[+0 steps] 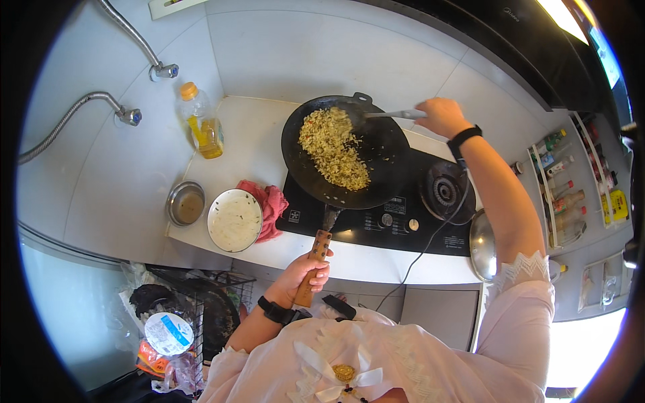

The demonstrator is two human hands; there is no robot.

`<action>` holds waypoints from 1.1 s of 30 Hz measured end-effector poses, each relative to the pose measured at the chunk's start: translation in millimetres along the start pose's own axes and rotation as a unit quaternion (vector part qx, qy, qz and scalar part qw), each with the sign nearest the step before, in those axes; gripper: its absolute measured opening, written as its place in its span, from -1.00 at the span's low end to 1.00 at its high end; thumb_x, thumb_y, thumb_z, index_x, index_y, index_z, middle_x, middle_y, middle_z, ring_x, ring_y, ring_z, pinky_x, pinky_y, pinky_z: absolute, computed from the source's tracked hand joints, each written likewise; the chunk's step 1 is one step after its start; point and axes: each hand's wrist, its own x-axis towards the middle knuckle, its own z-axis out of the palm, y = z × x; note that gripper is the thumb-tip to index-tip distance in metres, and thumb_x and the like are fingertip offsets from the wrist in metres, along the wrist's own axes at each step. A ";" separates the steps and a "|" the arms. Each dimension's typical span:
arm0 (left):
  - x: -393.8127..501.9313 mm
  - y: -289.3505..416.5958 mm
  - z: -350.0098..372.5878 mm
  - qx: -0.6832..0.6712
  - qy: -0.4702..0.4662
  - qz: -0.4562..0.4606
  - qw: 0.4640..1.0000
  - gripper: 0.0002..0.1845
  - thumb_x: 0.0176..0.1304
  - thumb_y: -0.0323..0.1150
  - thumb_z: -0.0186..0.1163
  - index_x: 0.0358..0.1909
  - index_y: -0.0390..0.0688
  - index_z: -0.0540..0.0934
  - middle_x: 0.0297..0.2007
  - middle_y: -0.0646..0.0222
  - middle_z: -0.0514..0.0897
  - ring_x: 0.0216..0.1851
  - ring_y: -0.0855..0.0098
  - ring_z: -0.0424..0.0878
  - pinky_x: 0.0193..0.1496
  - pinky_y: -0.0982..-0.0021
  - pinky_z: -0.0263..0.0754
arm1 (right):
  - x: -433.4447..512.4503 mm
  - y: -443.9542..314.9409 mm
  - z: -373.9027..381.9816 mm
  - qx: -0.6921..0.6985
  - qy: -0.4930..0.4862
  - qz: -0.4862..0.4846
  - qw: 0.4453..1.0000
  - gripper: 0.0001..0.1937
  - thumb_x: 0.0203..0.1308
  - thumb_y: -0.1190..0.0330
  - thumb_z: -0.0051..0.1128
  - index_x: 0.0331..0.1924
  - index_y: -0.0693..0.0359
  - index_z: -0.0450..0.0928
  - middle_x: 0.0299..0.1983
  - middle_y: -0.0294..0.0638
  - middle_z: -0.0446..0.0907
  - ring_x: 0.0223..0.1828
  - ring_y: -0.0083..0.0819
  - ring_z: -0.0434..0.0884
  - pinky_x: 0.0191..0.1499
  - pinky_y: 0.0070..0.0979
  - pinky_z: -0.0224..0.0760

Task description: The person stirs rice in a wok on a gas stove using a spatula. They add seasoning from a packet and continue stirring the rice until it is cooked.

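Observation:
My left hand [305,274] is closed around the wooden handle [319,247] of a black wok [388,174], which sits over the left side of a black gas hob [352,224]. Fried rice [332,146] with small green and red bits lies in the wok's left and middle part. My right hand [441,117], beyond the wok's right rim, grips the grey handle of a spatula [395,115]. The spatula's head is inside the wok near the far side, blurred and hard to make out against the dark metal.
Left of the hob are a red cloth [274,204], a white enamel bowl [235,220], a steel bowl [186,203] and an oil bottle [204,126]. At right are a bare burner [446,190], a thin cable [428,242], a metal lid [482,245] and bottle racks [549,201].

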 end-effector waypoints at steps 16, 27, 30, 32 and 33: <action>-0.5 0.4 -1.9 0.000 -0.001 0.002 1.000 -0.67 0.33 -0.42 0.04 0.11 -0.12 0.36 -0.53 0.47 0.38 -0.66 0.63 0.29 -0.61 0.54 0.23 | -118.7 -20.9 -13.0 -0.049 -0.011 -0.165 0.985 -0.54 0.14 0.46 0.02 0.18 0.03 0.48 -0.29 -0.18 0.52 -0.43 -0.21 0.64 -0.41 -0.34 0.51; -1.0 3.3 0.6 0.003 -0.004 -0.006 1.000 -0.66 0.32 -0.42 0.04 0.12 -0.12 0.34 -0.54 0.48 0.37 -0.67 0.64 0.27 -0.62 0.54 0.22 | -207.0 -44.1 -24.9 0.120 -0.068 -0.038 0.990 -0.51 0.07 0.57 0.04 0.13 -0.01 0.56 -0.36 -0.17 0.55 -0.45 -0.12 0.62 -0.37 -0.28 0.53; -1.3 3.8 0.8 -0.002 -0.001 -0.013 1.000 -0.66 0.32 -0.42 0.04 0.12 -0.13 0.34 -0.54 0.48 0.38 -0.67 0.64 0.28 -0.62 0.54 0.22 | -166.5 -71.3 15.4 0.106 -0.084 0.022 0.991 -0.58 0.16 0.51 0.00 0.11 -0.02 0.57 -0.41 -0.12 0.55 -0.43 -0.12 0.62 -0.37 -0.26 0.50; -1.4 3.7 0.7 -0.001 -0.001 -0.011 1.000 -0.66 0.32 -0.42 0.04 0.12 -0.13 0.34 -0.54 0.48 0.38 -0.67 0.64 0.28 -0.62 0.55 0.22 | -144.9 -70.3 36.1 0.129 -0.008 0.036 0.991 -0.58 0.15 0.53 -0.01 0.09 -0.01 0.59 -0.40 -0.09 0.60 -0.38 -0.11 0.63 -0.32 -0.26 0.50; -1.7 3.7 0.8 -0.001 0.000 -0.009 1.000 -0.66 0.32 -0.42 0.04 0.11 -0.13 0.34 -0.54 0.48 0.38 -0.67 0.64 0.28 -0.62 0.55 0.22 | -139.7 -69.2 43.4 0.127 0.000 0.061 0.990 -0.57 0.15 0.53 -0.01 0.10 -0.02 0.58 -0.37 -0.10 0.63 -0.36 -0.11 0.64 -0.29 -0.27 0.50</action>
